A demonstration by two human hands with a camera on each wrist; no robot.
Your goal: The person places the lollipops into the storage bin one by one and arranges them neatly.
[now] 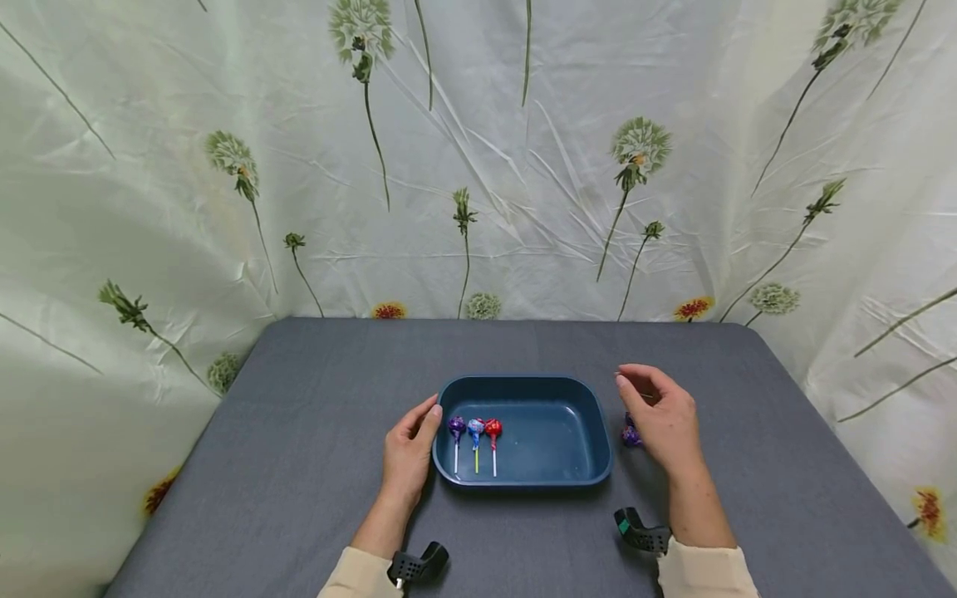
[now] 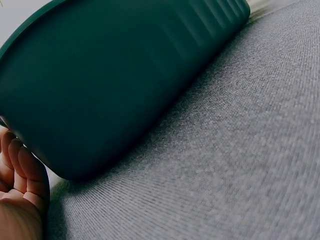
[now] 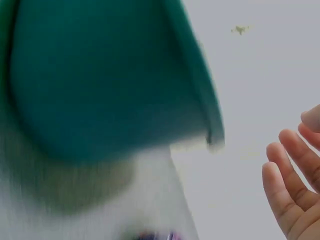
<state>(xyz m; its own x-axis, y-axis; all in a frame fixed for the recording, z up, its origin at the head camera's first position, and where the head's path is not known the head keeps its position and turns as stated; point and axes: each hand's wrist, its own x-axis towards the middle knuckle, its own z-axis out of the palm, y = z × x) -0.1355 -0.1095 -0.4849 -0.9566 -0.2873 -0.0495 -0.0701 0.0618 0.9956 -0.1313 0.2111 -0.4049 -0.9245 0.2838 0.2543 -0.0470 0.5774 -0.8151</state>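
A blue tray [image 1: 542, 432] stands on the table, holding three lollipops at its left: a purple one [image 1: 457, 426], a blue one [image 1: 476, 428] and a red one [image 1: 493, 428]. My left hand [image 1: 407, 448] holds the tray's left end, thumb at the rim and fingers bent against the outer wall. Right of the tray, my right hand [image 1: 665, 419] hovers with loosely bent fingers, nothing visible in its grasp. Below it lies purple-wrapped candy [image 1: 631, 433], partly hidden by the hand. In the right wrist view those fingers [image 3: 287, 187] are apart from the tray's wall [image 3: 110, 80].
A grey cloth covers the table [image 1: 336, 374]. Behind and beside it hangs a pale curtain [image 1: 523, 166] with dandelion prints. Each wrist wears a black band mount, one at the left [image 1: 419, 565] and one at the right [image 1: 643, 533].
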